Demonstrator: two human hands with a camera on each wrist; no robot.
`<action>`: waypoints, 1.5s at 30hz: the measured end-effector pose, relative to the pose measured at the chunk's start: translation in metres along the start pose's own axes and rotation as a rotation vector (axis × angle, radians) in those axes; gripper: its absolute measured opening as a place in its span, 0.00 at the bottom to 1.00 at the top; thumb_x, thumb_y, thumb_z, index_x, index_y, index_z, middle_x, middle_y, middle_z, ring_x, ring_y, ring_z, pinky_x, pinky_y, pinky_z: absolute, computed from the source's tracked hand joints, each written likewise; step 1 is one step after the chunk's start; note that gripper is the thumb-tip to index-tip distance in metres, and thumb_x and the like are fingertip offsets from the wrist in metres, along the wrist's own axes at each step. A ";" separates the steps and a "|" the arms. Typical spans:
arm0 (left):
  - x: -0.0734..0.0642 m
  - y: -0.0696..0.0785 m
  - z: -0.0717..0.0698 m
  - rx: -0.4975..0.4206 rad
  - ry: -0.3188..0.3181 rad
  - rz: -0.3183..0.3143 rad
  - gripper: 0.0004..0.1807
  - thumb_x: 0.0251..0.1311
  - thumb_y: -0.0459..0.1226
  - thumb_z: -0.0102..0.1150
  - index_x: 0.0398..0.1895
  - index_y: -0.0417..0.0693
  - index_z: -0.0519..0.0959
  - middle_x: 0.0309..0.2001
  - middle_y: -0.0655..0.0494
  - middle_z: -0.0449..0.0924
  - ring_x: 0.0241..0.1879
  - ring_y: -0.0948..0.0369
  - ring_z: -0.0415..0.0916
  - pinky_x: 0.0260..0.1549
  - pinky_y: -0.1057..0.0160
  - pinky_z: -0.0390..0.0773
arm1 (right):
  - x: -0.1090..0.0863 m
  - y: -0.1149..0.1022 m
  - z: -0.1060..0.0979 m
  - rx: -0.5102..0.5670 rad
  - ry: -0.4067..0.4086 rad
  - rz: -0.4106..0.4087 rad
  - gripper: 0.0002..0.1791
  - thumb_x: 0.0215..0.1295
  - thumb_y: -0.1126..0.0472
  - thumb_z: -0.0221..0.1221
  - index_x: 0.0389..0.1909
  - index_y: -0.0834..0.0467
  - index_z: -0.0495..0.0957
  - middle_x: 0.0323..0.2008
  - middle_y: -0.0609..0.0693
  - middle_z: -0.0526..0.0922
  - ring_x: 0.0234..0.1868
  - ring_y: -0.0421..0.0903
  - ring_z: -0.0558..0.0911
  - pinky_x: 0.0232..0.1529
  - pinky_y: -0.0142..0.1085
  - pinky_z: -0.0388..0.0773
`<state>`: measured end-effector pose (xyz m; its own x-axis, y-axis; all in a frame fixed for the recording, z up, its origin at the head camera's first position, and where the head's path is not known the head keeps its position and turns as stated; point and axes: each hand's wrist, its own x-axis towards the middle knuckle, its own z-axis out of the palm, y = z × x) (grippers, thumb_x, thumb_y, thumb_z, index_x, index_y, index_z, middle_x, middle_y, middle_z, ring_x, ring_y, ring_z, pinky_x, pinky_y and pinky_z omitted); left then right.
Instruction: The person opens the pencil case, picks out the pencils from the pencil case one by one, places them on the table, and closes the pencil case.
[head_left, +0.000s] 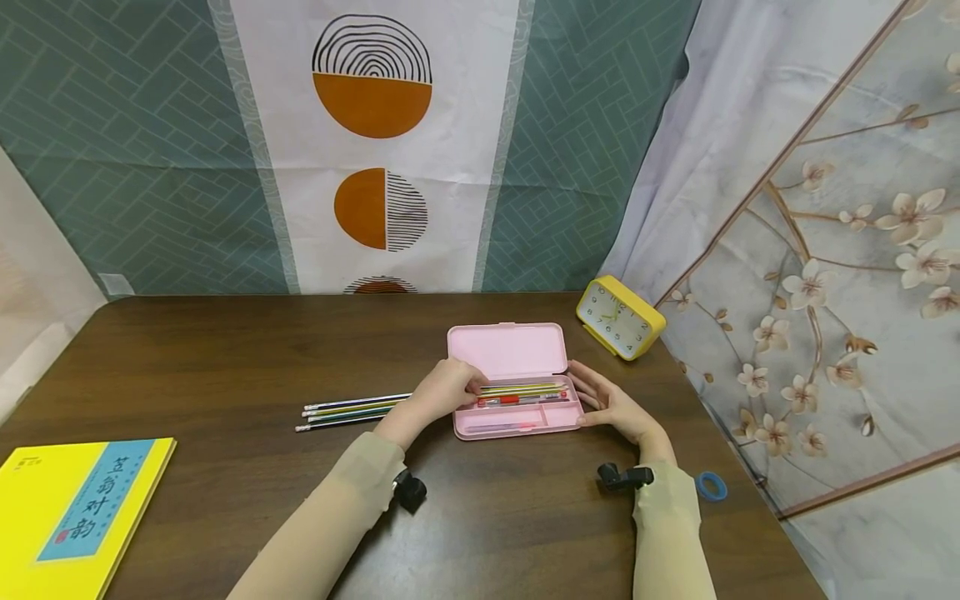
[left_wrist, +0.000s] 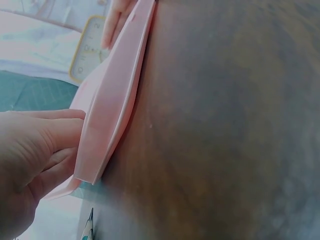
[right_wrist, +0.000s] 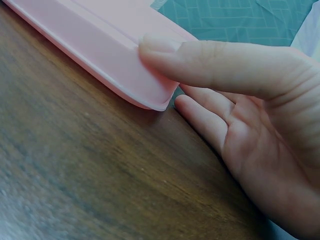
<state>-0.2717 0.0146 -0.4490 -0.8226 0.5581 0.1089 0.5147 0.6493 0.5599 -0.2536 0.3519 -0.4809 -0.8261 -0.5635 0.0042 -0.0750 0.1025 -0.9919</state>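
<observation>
We're resting our left grip [head_left: 447, 387] in the left side of an open pink pencil case [head_left: 506, 350] on the brown surface [head_left: 495, 525], can't tell if it's pinching the pencils [head_left: 525, 389], and our right grip [head_left: 621, 414] is lying loose, thumb touching the case's right end

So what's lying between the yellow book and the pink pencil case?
In the head view, several pencils lie side by side on the brown table. The left hand and wrist hide their ends nearest the pink pencil case.
</observation>
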 end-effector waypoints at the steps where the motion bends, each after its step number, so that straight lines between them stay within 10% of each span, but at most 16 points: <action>1: 0.000 0.000 0.000 0.002 -0.001 0.002 0.11 0.54 0.27 0.67 0.42 0.42 0.87 0.32 0.53 0.87 0.35 0.60 0.83 0.44 0.58 0.82 | 0.000 0.000 0.000 0.001 -0.002 -0.001 0.56 0.54 0.74 0.66 0.77 0.66 0.38 0.77 0.65 0.36 0.73 0.33 0.56 0.64 0.23 0.65; 45: -0.001 0.003 0.001 0.070 0.011 0.026 0.10 0.52 0.28 0.70 0.39 0.40 0.87 0.29 0.54 0.86 0.32 0.61 0.80 0.41 0.58 0.82 | 0.001 0.003 -0.001 0.018 -0.014 -0.015 0.58 0.53 0.73 0.67 0.76 0.68 0.37 0.76 0.67 0.35 0.68 0.24 0.61 0.63 0.23 0.65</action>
<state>-0.2693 0.0169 -0.4483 -0.8111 0.5698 0.1322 0.5514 0.6693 0.4981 -0.2550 0.3527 -0.4833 -0.8168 -0.5767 0.0176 -0.0775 0.0795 -0.9938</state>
